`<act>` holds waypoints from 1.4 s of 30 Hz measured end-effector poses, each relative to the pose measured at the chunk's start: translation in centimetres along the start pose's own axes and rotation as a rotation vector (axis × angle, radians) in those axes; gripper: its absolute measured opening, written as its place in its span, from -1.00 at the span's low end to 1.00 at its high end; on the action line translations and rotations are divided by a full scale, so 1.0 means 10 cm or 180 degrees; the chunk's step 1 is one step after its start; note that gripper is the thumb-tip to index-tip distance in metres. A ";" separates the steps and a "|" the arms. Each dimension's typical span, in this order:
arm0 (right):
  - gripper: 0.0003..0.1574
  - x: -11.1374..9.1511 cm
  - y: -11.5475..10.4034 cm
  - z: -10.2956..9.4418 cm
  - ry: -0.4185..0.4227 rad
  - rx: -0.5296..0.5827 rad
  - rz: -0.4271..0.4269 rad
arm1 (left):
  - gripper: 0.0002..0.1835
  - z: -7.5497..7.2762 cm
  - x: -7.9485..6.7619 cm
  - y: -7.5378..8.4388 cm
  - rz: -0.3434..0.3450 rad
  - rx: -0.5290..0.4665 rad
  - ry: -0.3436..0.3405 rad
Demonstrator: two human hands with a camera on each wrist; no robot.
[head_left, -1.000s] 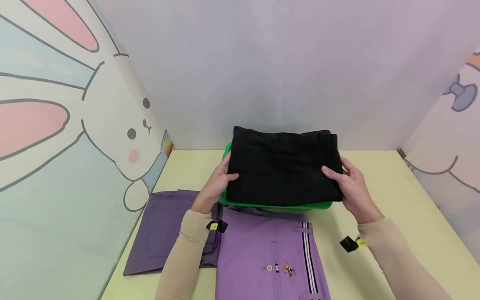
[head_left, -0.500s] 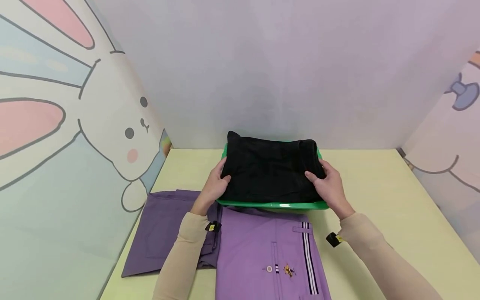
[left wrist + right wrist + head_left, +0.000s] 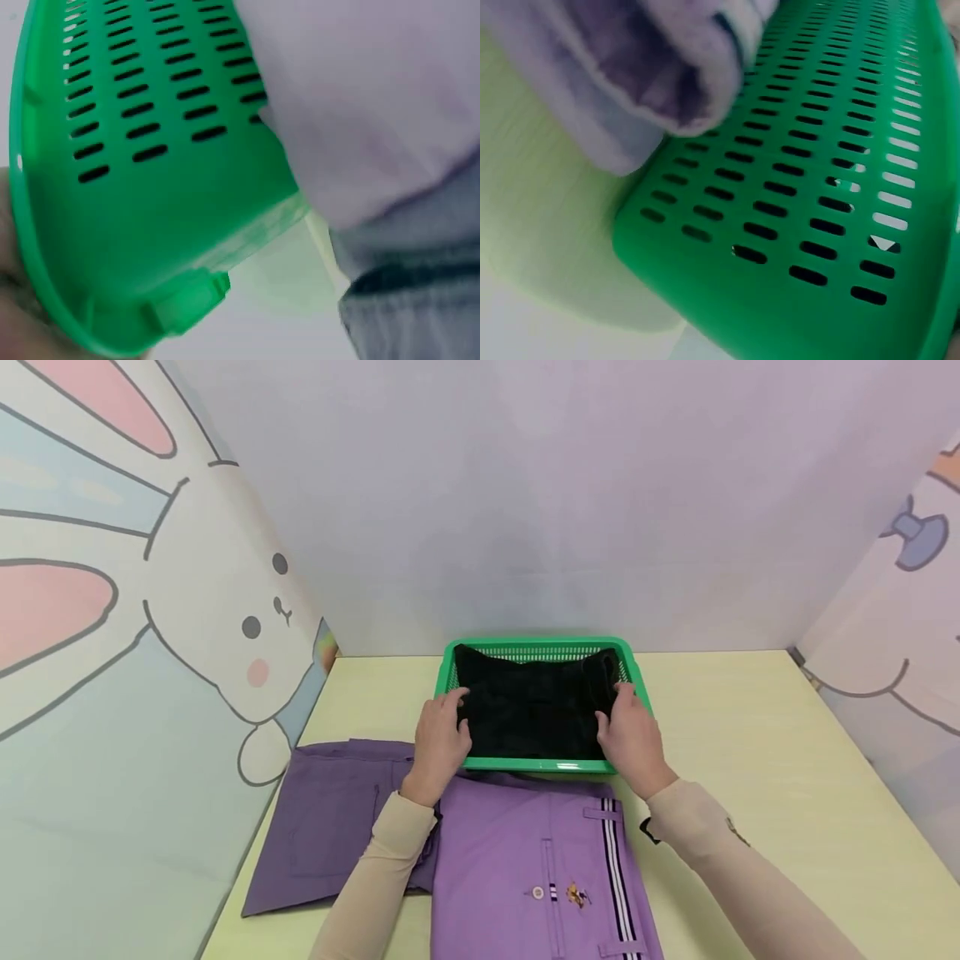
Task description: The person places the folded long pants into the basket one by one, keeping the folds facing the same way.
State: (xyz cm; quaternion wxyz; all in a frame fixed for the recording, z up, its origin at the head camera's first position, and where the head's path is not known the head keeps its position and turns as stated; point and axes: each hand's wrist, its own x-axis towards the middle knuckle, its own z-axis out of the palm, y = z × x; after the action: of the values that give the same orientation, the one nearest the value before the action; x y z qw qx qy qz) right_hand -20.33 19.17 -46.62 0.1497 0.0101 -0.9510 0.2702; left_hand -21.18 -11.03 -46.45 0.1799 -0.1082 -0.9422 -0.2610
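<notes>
Folded black pants (image 3: 532, 710) lie inside a green plastic basket (image 3: 536, 766), below its rim. The left hand (image 3: 438, 739) is at their left end, thumb and fingertips curled at the cloth's edge. At the opposite end the right hand (image 3: 633, 735) holds the thicker folded edge between thumb and fingers. The basket's slotted wall (image 3: 165, 217) fills much of the left wrist view. In the right wrist view, slotted green basket wall (image 3: 780, 247) also shows, with little of the hand visible.
Folded light purple pants (image 3: 510, 860) with a striped side band lie in front of the basket. Darker purple folded pants (image 3: 330, 827) lie to their left. The pale yellow table (image 3: 750, 777) meets a plain wall behind and printed walls at both sides.
Both hands have lowered the black pants into the basket, moving closer together. The basket's rim and back wall, mostly covered before, now show. The purple garments stay in place.
</notes>
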 end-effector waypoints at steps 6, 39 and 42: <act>-0.72 -0.03 -0.05 0.04 0.0273 -0.0768 -0.0222 | -0.78 -0.05 0.00 -0.01 0.0116 0.0488 -0.0011; -0.17 -0.87 0.60 -0.62 -0.0488 0.1474 0.0759 | -0.18 -0.22 -1.01 -0.01 -0.0331 -0.0782 -0.0228; -0.03 -0.99 0.70 -0.62 -0.1208 0.1921 0.1055 | -0.03 -0.27 -1.17 -0.01 -0.0658 -0.0927 -0.0544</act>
State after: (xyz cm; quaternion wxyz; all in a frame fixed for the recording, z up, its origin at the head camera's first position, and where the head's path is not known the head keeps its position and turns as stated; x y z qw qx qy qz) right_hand -9.89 27.73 -48.07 -0.0841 -0.0502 -0.8284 0.5515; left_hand -9.76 -13.83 -48.96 0.0540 -0.0576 -0.9124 -0.4015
